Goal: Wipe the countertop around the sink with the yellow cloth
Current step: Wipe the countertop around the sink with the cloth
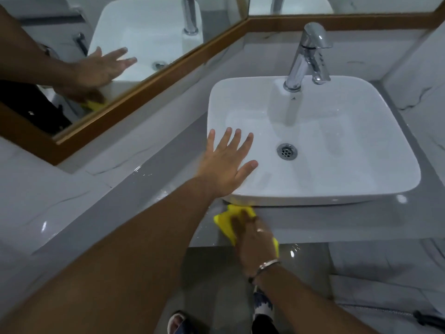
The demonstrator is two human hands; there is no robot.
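Sink (361, 145) basin holds only water droplets around drain (287, 151).

A: What markings are legible?
B: None. The sink (313, 131) bears one small dark triangular mark below the faucet (307, 56), too small to read; no words or numerals appear.

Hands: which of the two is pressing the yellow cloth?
The right hand, wearing a bracelet, presses the yellow cloth onto the countertop; the left hand rests spread on the sink rim.
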